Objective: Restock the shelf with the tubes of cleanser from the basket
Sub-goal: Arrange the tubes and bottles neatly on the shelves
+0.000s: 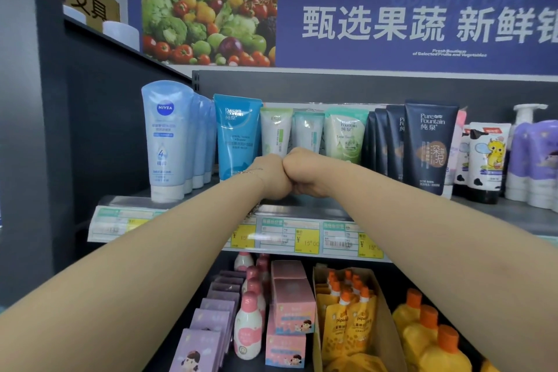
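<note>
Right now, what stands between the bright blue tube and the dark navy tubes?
Head view: two whitish tubes, a green tube, behind left hand and right hand.

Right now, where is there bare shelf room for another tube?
Bare shelf fronts the cow-print bottles, far right. Front strip between blue tube and dark tubes is free bar the left hand and right hand. Nivea row: crowded.

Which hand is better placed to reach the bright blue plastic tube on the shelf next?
Left, probably: the left hand, a fist, is right by the bright blue plastic tube; the right hand, also fisted, lies farther off.
</note>
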The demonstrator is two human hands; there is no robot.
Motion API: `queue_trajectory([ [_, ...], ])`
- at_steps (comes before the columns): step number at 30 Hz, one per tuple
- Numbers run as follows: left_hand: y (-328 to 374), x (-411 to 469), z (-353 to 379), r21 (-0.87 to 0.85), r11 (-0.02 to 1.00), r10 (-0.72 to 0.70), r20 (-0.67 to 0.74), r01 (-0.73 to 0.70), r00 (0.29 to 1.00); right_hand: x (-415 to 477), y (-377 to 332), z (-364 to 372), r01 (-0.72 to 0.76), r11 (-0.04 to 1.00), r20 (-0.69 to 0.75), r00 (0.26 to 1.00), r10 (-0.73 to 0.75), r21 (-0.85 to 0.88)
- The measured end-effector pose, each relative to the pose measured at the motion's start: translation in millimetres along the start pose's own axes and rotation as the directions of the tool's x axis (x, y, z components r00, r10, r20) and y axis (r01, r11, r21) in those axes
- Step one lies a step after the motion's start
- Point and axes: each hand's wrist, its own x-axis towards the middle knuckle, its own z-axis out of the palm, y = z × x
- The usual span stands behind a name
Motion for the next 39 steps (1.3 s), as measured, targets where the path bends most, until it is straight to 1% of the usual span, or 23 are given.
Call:
queue_trajectory([
  [3, 3, 0, 0, 0.021, 0.999, -0.024, -0.015, 0.025, 1.000, 2, 1, 0, -0.005, 1.000, 0.005, 1.000, 0.005, 0.007],
  [6, 2, -2, -1, 0.038, 0.999, 0.023, -0.022, -0.023, 0.999, 5, 1, 0, -0.020, 0.999, 0.011, 1.000, 0.020, 0.038],
  [10, 0, -4, -2, 0.037, 0.998, 0.060, -0.017, -0.060, 0.998, 7, 1, -1, -0.025, 0.999, 0.008, 1.000, 0.024, 0.025],
  [12, -1, -4, -3, 0.034, 0.998, 0.054, -0.014, -0.054, 0.998, 5, 0, -2, -0.008, 0.999, -0.011, 1.000, 0.007, -0.049],
  [14, -3, -5, -3, 0.010, 0.999, 0.054, -0.024, -0.053, 0.998, 2, -2, -4, 0.034, 0.975, -0.056, 0.997, -0.047, -0.218],
  [16, -5, -8, -5, -0.021, 0.997, 0.068, -0.052, -0.069, 0.996, -4, -4, -8, 0.089, 0.926, -0.091, 0.987, -0.131, -0.366],
  [18, -5, -14, -9, -0.011, 0.996, 0.085, -0.092, -0.087, 0.992, -10, -5, -12, 0.151, 0.850, -0.090, 0.970, -0.226, -0.505],
  [21, -1, -30, -18, 0.059, 0.988, 0.147, -0.130, -0.140, 0.981, -26, -10, -16, 0.252, 0.691, 0.018, 0.945, -0.327, -0.678],
  [24, -7, -46, -24, 0.163, 0.971, 0.198, -0.138, -0.175, 0.971, -43, -17, -18, 0.320, 0.526, 0.139, 0.925, -0.355, -0.788],
  [26, -17, -56, -28, 0.252, 0.956, 0.191, -0.141, -0.152, 0.971, -51, -19, -17, 0.343, 0.443, 0.187, 0.915, -0.359, -0.828],
  [28, -30, -63, -33, 0.333, 0.938, 0.158, -0.153, -0.100, 0.976, -56, -20, -14, 0.338, 0.379, 0.204, 0.914, -0.351, -0.861],
  [30, -44, -67, -38, 0.381, 0.923, 0.129, -0.171, -0.056, 0.977, -59, -21, -11, 0.335, 0.352, 0.212, 0.915, -0.342, -0.874],
  [33, -61, -66, -42, 0.345, 0.939, 0.074, -0.188, -0.004, 0.980, -57, -21, -2, 0.324, 0.396, 0.194, 0.923, -0.334, -0.860],
  [35, -68, -65, -42, 0.260, 0.965, 0.024, -0.199, 0.029, 0.980, -53, -20, 6, 0.308, 0.465, 0.168, 0.933, -0.318, -0.830],
  [37, -72, -62, -40, 0.154, 0.986, -0.034, -0.202, 0.066, 0.979, -49, -18, 14, 0.295, 0.568, 0.138, 0.943, -0.304, -0.768],
  [39, -73, -57, -37, 0.072, 0.994, -0.072, -0.190, 0.087, 0.979, -44, -19, 22, 0.251, 0.711, 0.082, 0.961, -0.264, -0.657],
])
